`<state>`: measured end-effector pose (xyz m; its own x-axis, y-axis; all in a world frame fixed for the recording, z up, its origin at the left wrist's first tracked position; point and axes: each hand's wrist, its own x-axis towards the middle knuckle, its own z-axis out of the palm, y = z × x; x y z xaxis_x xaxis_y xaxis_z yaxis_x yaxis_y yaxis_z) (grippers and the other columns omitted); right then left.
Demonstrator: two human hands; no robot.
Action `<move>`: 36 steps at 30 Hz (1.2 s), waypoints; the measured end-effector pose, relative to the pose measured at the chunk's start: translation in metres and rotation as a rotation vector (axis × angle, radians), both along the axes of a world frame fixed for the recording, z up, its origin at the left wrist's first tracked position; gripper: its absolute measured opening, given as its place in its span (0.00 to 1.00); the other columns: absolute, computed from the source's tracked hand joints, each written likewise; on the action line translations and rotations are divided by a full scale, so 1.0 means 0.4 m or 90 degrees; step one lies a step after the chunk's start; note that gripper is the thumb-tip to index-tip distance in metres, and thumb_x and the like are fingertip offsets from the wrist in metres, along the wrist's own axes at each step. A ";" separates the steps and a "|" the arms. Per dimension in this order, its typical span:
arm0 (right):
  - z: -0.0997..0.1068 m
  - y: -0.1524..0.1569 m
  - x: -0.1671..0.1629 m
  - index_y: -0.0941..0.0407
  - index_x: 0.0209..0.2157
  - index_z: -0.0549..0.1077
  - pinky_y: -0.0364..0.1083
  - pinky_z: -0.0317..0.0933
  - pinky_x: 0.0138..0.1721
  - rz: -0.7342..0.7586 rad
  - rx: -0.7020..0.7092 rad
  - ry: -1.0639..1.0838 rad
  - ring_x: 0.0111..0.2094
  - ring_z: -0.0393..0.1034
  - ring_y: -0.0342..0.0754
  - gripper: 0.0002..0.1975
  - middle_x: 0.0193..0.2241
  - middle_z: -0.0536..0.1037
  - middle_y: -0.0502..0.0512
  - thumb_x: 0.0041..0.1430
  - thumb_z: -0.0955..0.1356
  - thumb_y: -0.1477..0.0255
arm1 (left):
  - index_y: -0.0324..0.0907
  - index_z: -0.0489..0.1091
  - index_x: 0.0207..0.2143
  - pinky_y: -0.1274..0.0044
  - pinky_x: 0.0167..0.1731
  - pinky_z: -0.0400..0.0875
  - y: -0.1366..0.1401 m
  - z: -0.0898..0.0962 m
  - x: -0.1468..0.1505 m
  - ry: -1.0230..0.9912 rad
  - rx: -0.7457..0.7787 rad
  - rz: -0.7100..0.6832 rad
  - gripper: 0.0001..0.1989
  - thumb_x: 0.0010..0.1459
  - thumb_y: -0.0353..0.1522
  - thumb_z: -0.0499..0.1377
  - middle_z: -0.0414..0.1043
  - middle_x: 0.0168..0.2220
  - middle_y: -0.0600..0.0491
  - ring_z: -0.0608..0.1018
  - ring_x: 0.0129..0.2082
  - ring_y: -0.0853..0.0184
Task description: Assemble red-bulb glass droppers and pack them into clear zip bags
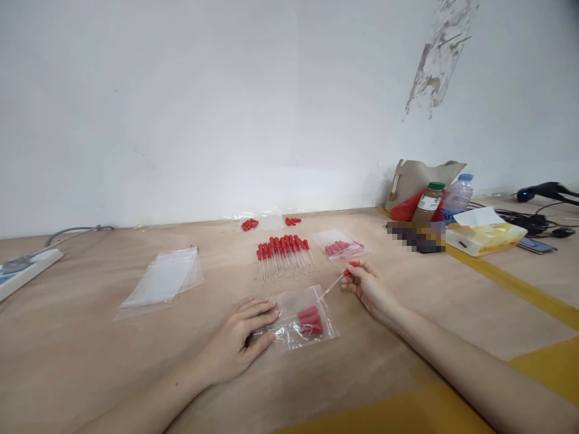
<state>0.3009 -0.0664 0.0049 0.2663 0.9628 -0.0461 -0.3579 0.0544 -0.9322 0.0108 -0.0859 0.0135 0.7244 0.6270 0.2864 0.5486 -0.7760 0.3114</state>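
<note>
My right hand (364,286) pinches a glass dropper (335,283) by its red rubber bulb. The dropper's tip points down to the left and meets the right end of a clear zip bag (289,331); I cannot tell whether it is inside. Several red-bulbed droppers lie in that bag. My left hand (244,331) rests on the bag's left end, thumb and fingers apart, pressing it to the table. Beyond the bag, a row of red-bulbed droppers (284,253) lies with bulbs pointing away from me.
A filled dropper bag (341,244) lies behind my right hand. Stacked clear bags (165,277) lie left. Loose red bulbs (249,225) sit near the wall. At right are a green-capped bottle (427,205), a water bottle (459,196), a tissue pack (484,232) and cables. A power strip (29,274) stands far left.
</note>
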 end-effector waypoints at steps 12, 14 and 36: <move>-0.005 -0.037 -0.023 0.57 0.27 0.64 0.41 0.61 0.27 0.183 0.000 -0.235 0.22 0.65 0.39 0.15 0.22 0.71 0.47 0.38 0.72 0.70 | 0.47 0.53 0.56 0.64 0.51 0.59 -0.009 0.011 0.000 0.014 -0.017 0.037 0.24 0.58 0.38 0.51 0.61 0.54 0.51 0.63 0.53 0.60; -0.013 -0.034 -0.022 0.58 0.27 0.67 0.40 0.58 0.25 0.198 0.044 -0.345 0.21 0.62 0.38 0.14 0.20 0.70 0.47 0.38 0.72 0.68 | 0.47 0.53 0.56 0.64 0.51 0.59 -0.009 0.010 0.000 0.014 -0.014 0.035 0.24 0.58 0.38 0.51 0.62 0.53 0.50 0.63 0.53 0.60; 0.070 0.144 -0.032 0.59 0.32 0.68 0.39 0.57 0.25 0.068 -0.057 -0.817 0.24 0.67 0.41 0.08 0.26 0.73 0.53 0.46 0.66 0.75 | 0.46 0.63 0.49 0.67 0.52 0.59 -0.007 0.010 0.000 -0.008 -0.018 -0.015 0.15 0.59 0.35 0.50 0.60 0.54 0.50 0.62 0.53 0.62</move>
